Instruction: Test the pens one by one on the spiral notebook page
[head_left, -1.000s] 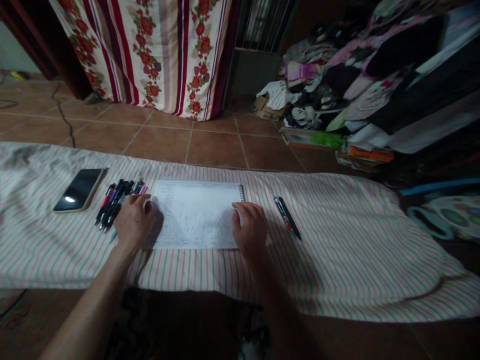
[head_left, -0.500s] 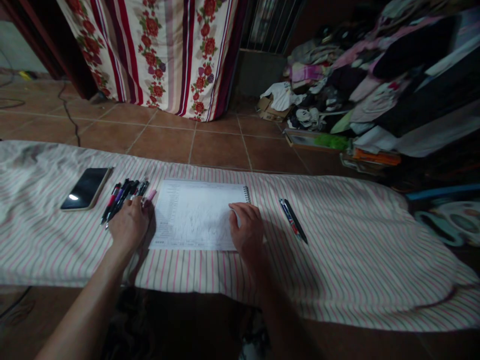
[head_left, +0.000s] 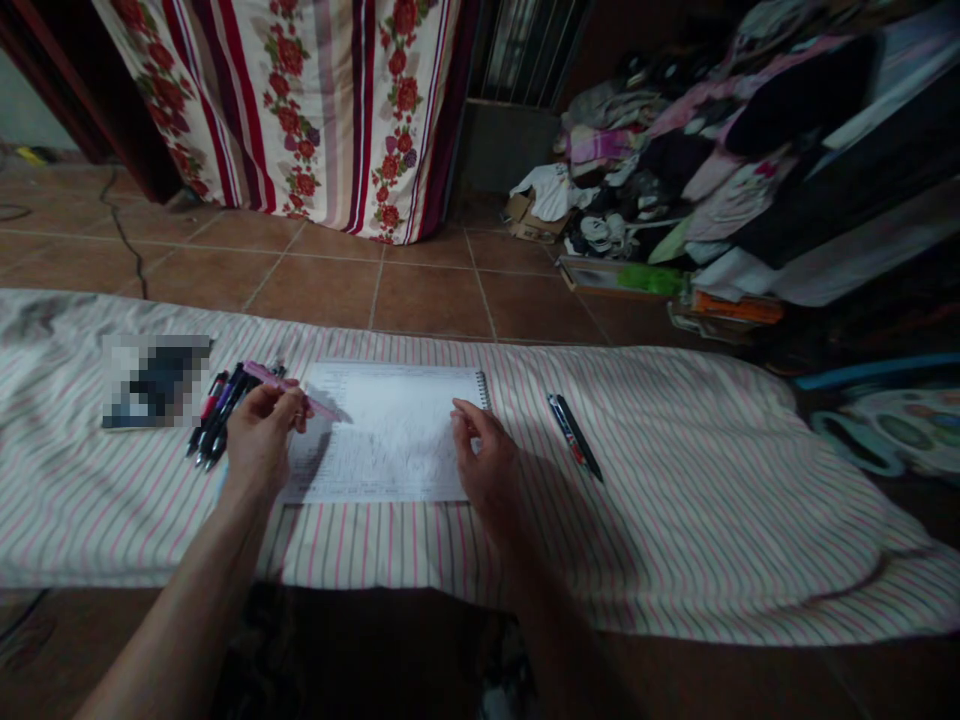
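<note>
Between the fingers of my left hand (head_left: 262, 430) is a pink pen (head_left: 259, 374), held slantwise above the left side of the paper. Just left of that hand, several dark pens (head_left: 217, 415) lie in a bunch, one with a red part. The white spiral-bound notebook (head_left: 382, 430), with faint print along its edges, lies flat in front of me. My right hand (head_left: 487, 455) rests at its right edge, fingers curved and apart, with nothing in them. Two pens (head_left: 574, 438) lie side by side to the right of the notebook.
A pixelated phone (head_left: 154, 385) lies left of the pens. Everything rests on a striped cloth (head_left: 705, 500) over a long low surface. Beyond are the tiled floor (head_left: 315, 285), a flowered curtain (head_left: 337, 120) and a heap of clothes (head_left: 675, 150) at the right.
My left hand has lifted the pink pen from beside the bunch and moved it right, over the paper's edge. My right hand stays at the notebook's right side, its fingers slightly raised.
</note>
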